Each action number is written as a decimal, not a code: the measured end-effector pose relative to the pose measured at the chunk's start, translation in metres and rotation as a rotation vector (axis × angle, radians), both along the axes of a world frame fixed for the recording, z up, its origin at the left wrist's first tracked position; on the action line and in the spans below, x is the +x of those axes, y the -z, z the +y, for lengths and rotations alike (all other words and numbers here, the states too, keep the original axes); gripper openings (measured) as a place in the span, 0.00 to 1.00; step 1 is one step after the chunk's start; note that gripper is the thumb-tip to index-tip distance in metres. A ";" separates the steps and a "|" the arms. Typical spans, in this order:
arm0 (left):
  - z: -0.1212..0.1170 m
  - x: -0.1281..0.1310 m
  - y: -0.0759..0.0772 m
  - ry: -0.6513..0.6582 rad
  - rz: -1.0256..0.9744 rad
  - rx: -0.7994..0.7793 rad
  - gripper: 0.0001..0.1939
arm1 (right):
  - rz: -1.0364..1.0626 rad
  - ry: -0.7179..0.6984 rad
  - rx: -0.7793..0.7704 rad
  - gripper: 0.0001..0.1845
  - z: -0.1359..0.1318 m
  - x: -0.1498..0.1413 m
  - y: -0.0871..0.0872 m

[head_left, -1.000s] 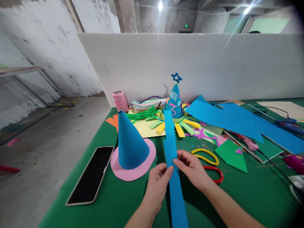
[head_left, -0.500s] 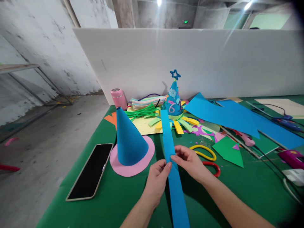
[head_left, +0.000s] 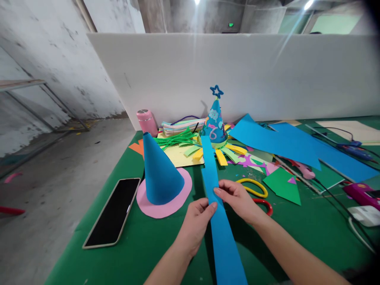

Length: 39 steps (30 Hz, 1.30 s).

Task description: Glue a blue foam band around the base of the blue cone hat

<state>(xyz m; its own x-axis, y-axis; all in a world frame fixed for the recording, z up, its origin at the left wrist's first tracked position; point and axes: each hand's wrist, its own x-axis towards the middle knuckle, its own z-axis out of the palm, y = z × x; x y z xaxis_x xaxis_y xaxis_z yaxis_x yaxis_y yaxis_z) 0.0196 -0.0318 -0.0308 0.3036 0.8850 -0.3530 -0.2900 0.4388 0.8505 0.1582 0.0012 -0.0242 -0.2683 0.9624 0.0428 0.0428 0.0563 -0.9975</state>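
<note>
Swung slightly rightward since the earlier frame, the near end of the blue strip (head_left: 223, 237) now angles further from the blue cone (head_left: 162, 178). Its long axis runs away from the person, right of the cone; both hands pinch it mid-length — left hand (head_left: 196, 221) nearer the cone, right hand (head_left: 235, 199) beyond.

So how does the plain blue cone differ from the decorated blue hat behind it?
The plain cone has a bare surface, while the decorated hat carries colorful cutouts. The cone's tip has no ornament; the hat is topped with a dark blue star. A flat pink brim surrounds the cone's base, whereas yellow and green strips fan out around the hat's. Both are blue and stand point up.
</note>
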 end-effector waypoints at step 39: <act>-0.003 0.010 -0.009 0.040 0.026 0.032 0.12 | -0.015 -0.073 0.013 0.09 0.001 0.013 -0.011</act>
